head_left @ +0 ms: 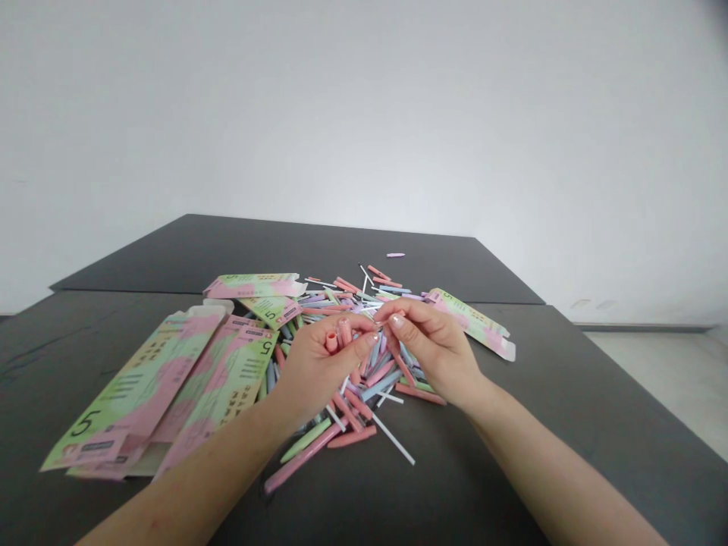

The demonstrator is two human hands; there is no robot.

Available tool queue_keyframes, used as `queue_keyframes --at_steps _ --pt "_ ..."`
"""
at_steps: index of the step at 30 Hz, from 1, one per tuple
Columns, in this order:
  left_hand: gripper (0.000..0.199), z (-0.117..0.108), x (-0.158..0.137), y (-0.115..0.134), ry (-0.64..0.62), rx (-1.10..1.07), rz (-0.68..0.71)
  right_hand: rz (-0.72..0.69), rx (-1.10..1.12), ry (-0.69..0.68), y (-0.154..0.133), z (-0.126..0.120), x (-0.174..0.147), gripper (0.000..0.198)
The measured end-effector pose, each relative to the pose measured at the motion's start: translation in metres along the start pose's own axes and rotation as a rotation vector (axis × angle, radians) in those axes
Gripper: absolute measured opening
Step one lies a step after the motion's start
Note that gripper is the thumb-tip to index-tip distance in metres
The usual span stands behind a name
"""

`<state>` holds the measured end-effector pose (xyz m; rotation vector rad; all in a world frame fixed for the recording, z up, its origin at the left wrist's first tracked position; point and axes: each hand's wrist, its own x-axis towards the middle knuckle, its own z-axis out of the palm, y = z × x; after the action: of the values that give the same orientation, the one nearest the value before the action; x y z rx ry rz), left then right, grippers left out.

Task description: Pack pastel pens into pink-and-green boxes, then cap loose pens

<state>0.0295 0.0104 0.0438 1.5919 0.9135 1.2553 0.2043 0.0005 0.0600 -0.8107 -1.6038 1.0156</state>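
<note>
My left hand is closed around coral pen parts, their round ends showing between thumb and fingers. Close against it, my right hand pinches with thumb and forefinger; a coral pen barrel slants down beneath its fingers. The fingertips of both hands meet at a small piece too hidden to make out. Under and around the hands spreads a pile of loose pen parts in coral, pink, green, blue and lilac. Thin white refills stick out of the pile toward me.
Flattened pink-and-green printed boxes overlap at the left. Another box lies behind them, and one more box is at the right. A lone lilac pen part rests farther back on the black table. Behind stands a white wall.
</note>
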Motion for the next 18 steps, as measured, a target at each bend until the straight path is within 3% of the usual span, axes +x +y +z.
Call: queue_keyframes --at_steps 11,18 --pt "0.009 0.002 0.001 0.008 0.028 -0.024 0.004 -0.095 -0.157 -0.041 -0.001 0.002 0.001 0.019" --pt "0.009 0.003 0.002 0.011 0.034 0.0 -0.022 -0.131 -0.289 -0.107 -0.002 0.006 -0.002 0.033"
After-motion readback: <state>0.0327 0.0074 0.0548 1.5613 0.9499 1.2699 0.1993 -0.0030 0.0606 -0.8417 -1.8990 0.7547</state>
